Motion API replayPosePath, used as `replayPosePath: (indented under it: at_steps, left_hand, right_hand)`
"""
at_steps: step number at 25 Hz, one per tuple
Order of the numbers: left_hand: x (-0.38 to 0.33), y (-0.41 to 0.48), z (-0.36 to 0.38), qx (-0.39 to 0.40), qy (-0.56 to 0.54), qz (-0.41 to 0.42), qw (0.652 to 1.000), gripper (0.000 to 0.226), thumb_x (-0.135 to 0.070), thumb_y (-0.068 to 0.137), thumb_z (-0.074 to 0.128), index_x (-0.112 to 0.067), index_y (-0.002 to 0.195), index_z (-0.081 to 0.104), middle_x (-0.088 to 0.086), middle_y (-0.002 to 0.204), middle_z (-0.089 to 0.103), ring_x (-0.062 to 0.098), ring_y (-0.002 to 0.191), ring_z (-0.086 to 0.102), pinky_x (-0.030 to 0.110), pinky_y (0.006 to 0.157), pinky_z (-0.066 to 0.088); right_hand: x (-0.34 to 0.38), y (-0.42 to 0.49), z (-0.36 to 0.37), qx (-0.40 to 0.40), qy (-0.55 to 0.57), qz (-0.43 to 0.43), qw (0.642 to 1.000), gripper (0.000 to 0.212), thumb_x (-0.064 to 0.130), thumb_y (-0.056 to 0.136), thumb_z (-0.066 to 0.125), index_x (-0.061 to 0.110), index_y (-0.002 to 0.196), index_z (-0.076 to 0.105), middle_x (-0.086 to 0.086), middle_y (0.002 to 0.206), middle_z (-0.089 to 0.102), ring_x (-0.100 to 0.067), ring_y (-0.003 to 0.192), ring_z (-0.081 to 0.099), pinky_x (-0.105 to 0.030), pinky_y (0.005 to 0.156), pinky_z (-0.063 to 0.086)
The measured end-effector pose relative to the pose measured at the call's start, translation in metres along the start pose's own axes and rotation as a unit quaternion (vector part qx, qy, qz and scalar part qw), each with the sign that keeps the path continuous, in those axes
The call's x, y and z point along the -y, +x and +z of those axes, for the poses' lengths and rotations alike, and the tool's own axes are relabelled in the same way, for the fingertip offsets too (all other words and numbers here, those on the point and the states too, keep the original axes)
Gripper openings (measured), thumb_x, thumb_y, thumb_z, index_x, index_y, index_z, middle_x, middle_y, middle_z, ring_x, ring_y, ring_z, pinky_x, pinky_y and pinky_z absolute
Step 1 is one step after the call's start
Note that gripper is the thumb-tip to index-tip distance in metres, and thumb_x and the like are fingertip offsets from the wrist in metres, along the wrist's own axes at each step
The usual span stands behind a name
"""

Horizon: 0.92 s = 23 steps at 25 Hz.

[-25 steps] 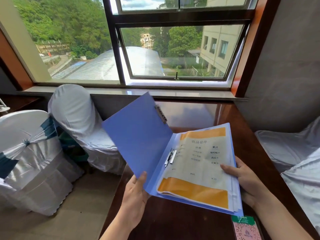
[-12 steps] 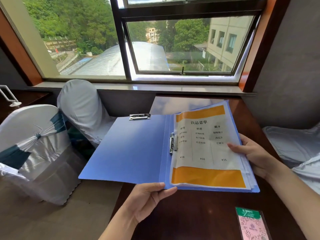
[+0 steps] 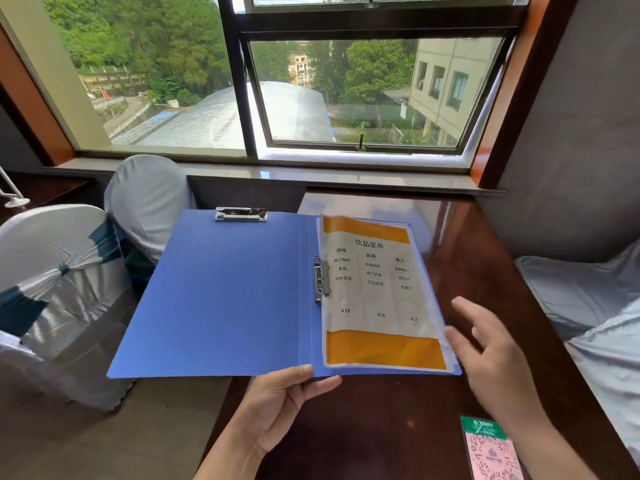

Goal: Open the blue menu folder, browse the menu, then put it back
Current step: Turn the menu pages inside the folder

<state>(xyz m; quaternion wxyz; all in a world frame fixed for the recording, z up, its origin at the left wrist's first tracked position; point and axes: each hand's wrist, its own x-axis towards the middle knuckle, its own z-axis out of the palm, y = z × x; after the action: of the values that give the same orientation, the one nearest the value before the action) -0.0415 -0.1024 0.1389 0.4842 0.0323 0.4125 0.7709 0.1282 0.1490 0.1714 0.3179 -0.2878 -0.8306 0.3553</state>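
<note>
Blue card with a matte, faintly grained face makes up the menu folder (image 3: 228, 292), which lies spread wide open and nearly flat, its right half over the dark polished wooden table (image 3: 460, 244) and its left cover jutting out past the table edge over the floor. A chrome clip (image 3: 240, 214) sits at the top of the left cover, and a second spring clip (image 3: 320, 278) at the spine pins the menu page (image 3: 375, 292), a glossy plastic-sleeved sheet with orange bands top and bottom and three columns of print.

Left hand (image 3: 277, 407) pinches the folder's near edge by the spine, thumb on top and fingers beneath. Right hand (image 3: 491, 362) hangs open with fingers spread just beside the page's lower right corner; whether a fingertip touches the sleeve cannot be told.

Half a second ago the right hand lay flat on the page's outer edge; it has since lifted off, and the folder has settled lower and flatter.

A pink and green QR card (image 3: 491, 452) lies near the right forearm. White fabric-covered chairs (image 3: 52, 271) with teal sashes stand to the left, below the window (image 3: 311, 81).
</note>
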Motion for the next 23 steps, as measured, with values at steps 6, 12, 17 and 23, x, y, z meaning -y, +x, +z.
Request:
replayPosePath:
  at_steps: [6, 12, 17, 23]
  left_hand:
    - [0.001, 0.002, 0.002, 0.005, -0.021, 0.006, 1.000, 0.031, 0.007, 0.081, 0.061, 0.020, 0.109, 0.062, 0.035, 0.123, 0.063, 0.046, 0.109, 0.065, 0.049, 0.079, 0.062]
    - [0.004, -0.001, 0.002, 0.022, -0.046, 0.026, 0.998, 0.041, 0.010, 0.085, 0.056, 0.023, 0.124, 0.047, 0.038, 0.130, 0.056, 0.051, 0.114, 0.061, 0.050, 0.079, 0.061]
    - [0.009, -0.004, 0.002, 0.016, -0.038, 0.011, 0.999, 0.034, 0.008, 0.086, 0.056, 0.025, 0.115, 0.054, 0.040, 0.126, 0.058, 0.051, 0.112, 0.062, 0.048, 0.079, 0.061]
    - [0.020, -0.005, 0.005, 0.057, -0.053, 0.036, 0.996, 0.038, 0.016, 0.087, 0.053, 0.013, 0.125, 0.055, 0.038, 0.131, 0.055, 0.055, 0.119, 0.055, 0.055, 0.086, 0.057]
  right_hand:
    - [0.023, -0.063, 0.021, -0.011, -0.199, -0.164, 0.966, 0.057, 0.052, 0.085, 0.050, 0.016, 0.125, 0.067, -0.002, 0.121, 0.069, -0.034, 0.127, 0.051, -0.056, 0.103, 0.043]
    - [0.025, -0.064, 0.041, 0.018, -0.188, -0.107, 0.976, 0.075, 0.067, 0.090, 0.035, 0.016, 0.143, 0.049, -0.004, 0.127, 0.066, -0.029, 0.130, 0.049, -0.058, 0.093, 0.048]
    - [0.029, -0.065, 0.060, 0.101, -0.132, -0.077, 0.983, 0.079, 0.080, 0.085, 0.031, 0.039, 0.152, 0.024, 0.021, 0.142, 0.031, -0.013, 0.142, 0.022, -0.057, 0.111, 0.029]
    - [0.057, -0.034, 0.068, 0.170, -0.069, -0.083, 0.980, 0.077, 0.086, 0.079, 0.036, 0.059, 0.147, 0.012, 0.044, 0.143, 0.024, -0.014, 0.151, 0.002, -0.049, 0.116, -0.016]
